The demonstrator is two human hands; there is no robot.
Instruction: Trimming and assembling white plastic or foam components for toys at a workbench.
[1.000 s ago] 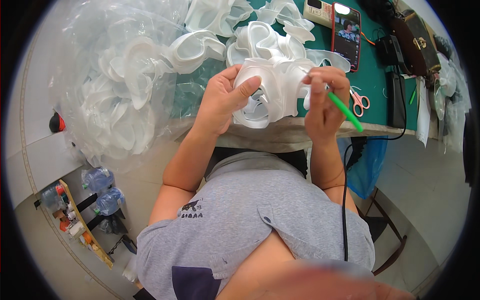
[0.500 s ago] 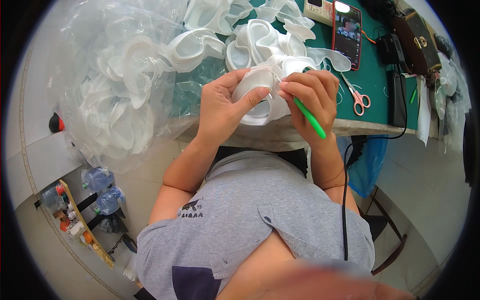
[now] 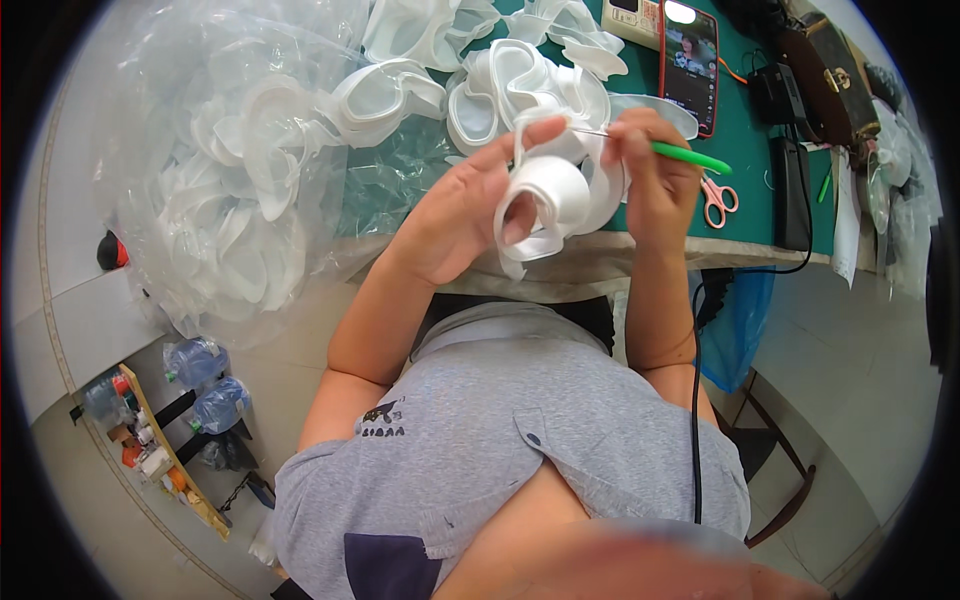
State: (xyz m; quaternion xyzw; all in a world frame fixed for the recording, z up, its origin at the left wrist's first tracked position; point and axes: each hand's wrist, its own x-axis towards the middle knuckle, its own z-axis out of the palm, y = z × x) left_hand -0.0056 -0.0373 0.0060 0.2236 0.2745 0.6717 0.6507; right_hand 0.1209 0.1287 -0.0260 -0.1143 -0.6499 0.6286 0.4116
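White flexible piece (image 3: pixel 565 185), head view: held up over the near edge of the green counter (image 3: pixel 748 140), between both hands. Left hand (image 3: pixel 455 215) half open, thumb inside the piece's opening, index finger stretched along its upper edge; probably gripped this way to spread the piece and keep that edge exposed. Right hand (image 3: pixel 655 165) closed, pinching a green-handled tool (image 3: pixel 690 155) like a pen, thin metal tip aimed left at the edge by the left index fingertip; likely a grip for fine control. Can't tell if tip touches.

Materials: piece looks smooth, matte, bendy, with curled walls and a rounded opening. Similar white pieces (image 3: pixel 525 80) heaped just beyond, nested and looped; more inside a clear, crinkled plastic bag (image 3: pixel 340 45) at left. Pink-handled scissors (image 3: pixel 711 190) lie right of the right hand, presumably for easy reach. Red-cased phone (image 3: pixel 688 65) farther back, screen lit, facing the person, likely for viewing.
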